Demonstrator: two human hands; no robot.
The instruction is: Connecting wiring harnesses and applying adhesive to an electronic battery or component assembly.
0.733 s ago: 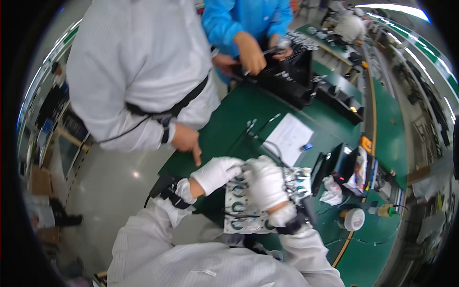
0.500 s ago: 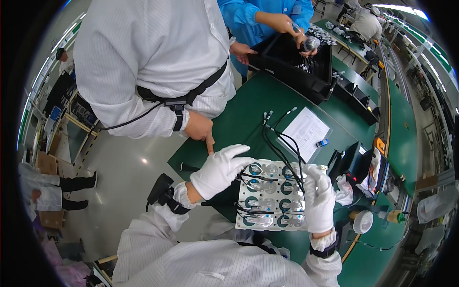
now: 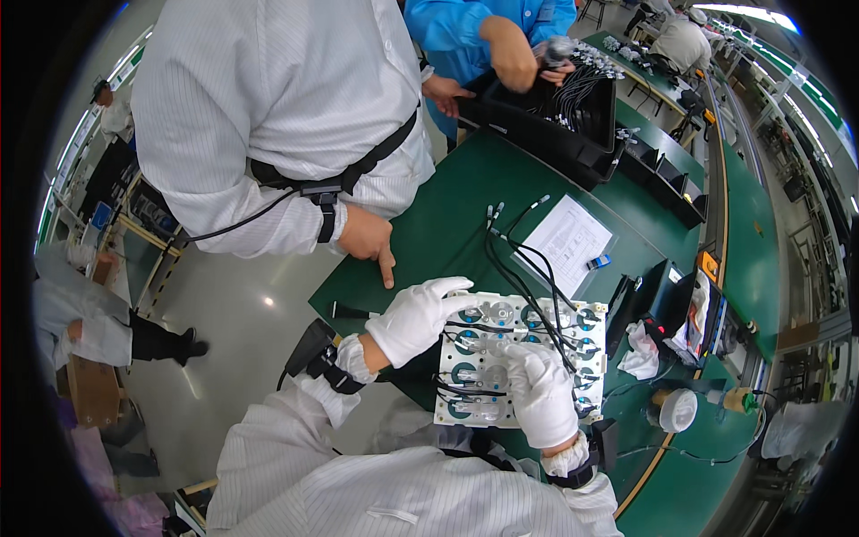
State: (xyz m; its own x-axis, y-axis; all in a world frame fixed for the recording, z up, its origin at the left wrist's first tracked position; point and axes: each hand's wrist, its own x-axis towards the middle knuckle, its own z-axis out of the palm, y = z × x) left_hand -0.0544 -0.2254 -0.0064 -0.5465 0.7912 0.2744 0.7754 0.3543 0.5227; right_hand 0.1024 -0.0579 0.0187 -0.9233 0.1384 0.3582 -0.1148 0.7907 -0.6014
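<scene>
A white plate (image 3: 490,360) lies on the green table, with rows of round teal-rimmed spots, clear plastic pieces and black cables (image 3: 528,288). Several cables trail off its far edge, with light-coloured ends. My white-gloved left hand (image 3: 413,318) rests at the plate's far left corner, thumb and fingers apart. Over the middle of the plate is my gloved right hand (image 3: 543,394), its fingers curled down and drawn together. Whatever its fingertips hold is hidden beneath them.
A printed sheet (image 3: 562,240) with a small blue item (image 3: 599,262) lies beyond the plate. A black bin (image 3: 591,134) of cables stands farther off, beside a person in blue (image 3: 447,40). Another person's hand (image 3: 369,240) points at the table edge. A white round container (image 3: 678,411) stands right.
My right hand has moved left, from the plate's right edge to its middle, uncovering the right column. My left hand stays nearly in place. A person walking at far left has shifted.
</scene>
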